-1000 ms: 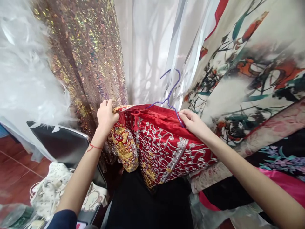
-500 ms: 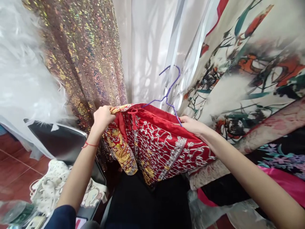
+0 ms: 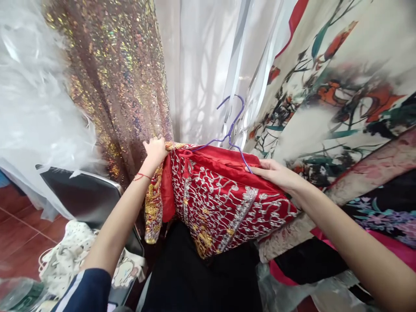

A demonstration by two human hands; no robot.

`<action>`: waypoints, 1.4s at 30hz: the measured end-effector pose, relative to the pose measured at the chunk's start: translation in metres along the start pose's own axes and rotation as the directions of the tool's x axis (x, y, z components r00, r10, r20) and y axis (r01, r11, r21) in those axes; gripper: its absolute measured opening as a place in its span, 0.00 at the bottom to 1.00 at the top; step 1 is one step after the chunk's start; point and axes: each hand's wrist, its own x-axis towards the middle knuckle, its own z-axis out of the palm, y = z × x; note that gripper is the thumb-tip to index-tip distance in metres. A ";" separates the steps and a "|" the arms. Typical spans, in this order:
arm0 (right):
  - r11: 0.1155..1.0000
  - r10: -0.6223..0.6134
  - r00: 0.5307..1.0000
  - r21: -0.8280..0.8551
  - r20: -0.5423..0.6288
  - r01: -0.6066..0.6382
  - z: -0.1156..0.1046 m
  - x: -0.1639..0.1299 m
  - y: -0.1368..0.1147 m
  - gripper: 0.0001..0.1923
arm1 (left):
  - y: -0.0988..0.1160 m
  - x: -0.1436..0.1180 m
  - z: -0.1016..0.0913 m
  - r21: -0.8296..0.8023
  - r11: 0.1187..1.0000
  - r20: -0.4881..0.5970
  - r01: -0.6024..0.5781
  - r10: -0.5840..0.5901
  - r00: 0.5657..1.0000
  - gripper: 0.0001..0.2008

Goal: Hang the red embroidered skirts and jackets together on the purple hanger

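Hanging fabrics fill the view: a floral print cloth (image 3: 341, 99) at right, a gold sequin drape (image 3: 110, 86) at left-centre, a sheer white curtain (image 3: 201, 65) btwn them, and white feathery stuff (image 3: 35, 99) far left. Below left, a dark chair back (image 3: 81, 195) w/ a pale printed cloth (image 3: 68, 255) heaped on it. In the middle, held up in front of the curtain, is the red embroidered garment (image 3: 221, 199), silver and gold threadwork, riding on a purple wire hanger (image 3: 232, 125) whose hook pokes up free, not on any rail. Left hand (image 3: 156, 149) is closed around the garment's left shoulder edge; right hand (image 3: 276, 173) lies over the right shoulder w/ fingers curled on cloth and prob. the hanger wire, thumb side hidden so grip can't be fully told. Risks, as I judge: slick satin could slide off the thin wire if one side tips; the bare hook may snag the sheer curtain; raised embroidery could catch on sequins beside it. No brand, label or readable writing visible.
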 end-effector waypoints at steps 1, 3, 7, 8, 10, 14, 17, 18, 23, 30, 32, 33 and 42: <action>0.999 -0.013 1.000 -0.036 -0.023 0.012 -0.003 -0.001 0.001 0.24 | -0.002 0.000 0.002 0.010 0.999 0.088 0.034 -0.035 0.996 0.26; 0.995 -0.059 0.995 -0.087 -0.082 0.051 -0.006 -0.001 0.003 0.27 | -0.011 -0.002 0.006 0.014 0.996 0.221 0.087 -0.088 0.971 0.30; 0.989 -0.125 0.980 -0.100 -0.157 0.110 -0.006 0.000 0.006 0.31 | -0.033 -0.004 0.024 -0.242 0.970 0.193 -0.035 0.084 0.978 0.34; 0.988 -0.122 0.981 -0.108 -0.151 0.106 -0.005 0.000 0.006 0.31 | -0.036 -0.004 0.031 -0.333 0.939 0.162 -0.087 0.148 0.976 0.36; 0.985 -0.124 0.983 -0.137 -0.133 0.106 -0.003 -0.001 0.005 0.31 | -0.037 -0.003 0.045 -0.456 0.879 0.136 -0.138 0.222 0.965 0.36; 0.967 -0.184 0.972 -0.202 -0.145 0.153 -0.001 -0.001 0.002 0.30 | -0.028 -0.002 0.051 -0.440 0.893 0.154 -0.096 0.180 0.971 0.20; 0.958 -0.188 0.973 -0.244 -0.135 0.151 -0.005 0.002 -0.001 0.28 | -0.020 -0.003 0.033 -0.333 0.941 0.014 -0.056 0.064 0.998 0.16; 0.958 -0.186 0.973 -0.248 -0.140 0.147 -0.007 0.003 -0.002 0.27 | -0.018 -0.003 0.026 -0.289 0.956 -0.083 -0.048 0.025 0.996 0.16; 0.964 -0.242 0.926 -0.184 -0.291 0.195 -0.018 -0.001 -0.002 0.25 | -0.008 -0.001 0.004 -0.177 0.983 -0.352 -0.047 -0.019 0.936 0.23; 0.925 -0.257 0.942 -0.338 -0.216 0.175 -0.032 -0.016 0.022 0.23 | -0.010 0.004 0.013 -0.073 0.996 0.175 -0.042 0.054 0.983 0.30; 0.902 -0.380 0.840 -0.359 -0.388 0.242 -0.034 -0.022 0.022 0.19 | -0.018 0.006 0.006 -0.132 0.986 0.100 -0.107 0.120 0.988 0.21; 0.887 -0.435 0.769 -0.367 -0.468 0.279 -0.035 -0.025 0.022 0.18 | -0.022 0.006 0.000 -0.192 0.971 0.032 -0.140 0.149 0.988 0.20; 0.713 -0.636 0.502 -0.695 -0.586 0.092 -0.035 -0.063 0.027 0.15 | -0.038 0.002 -0.056 -0.575 0.737 0.071 -0.355 0.477 0.876 0.26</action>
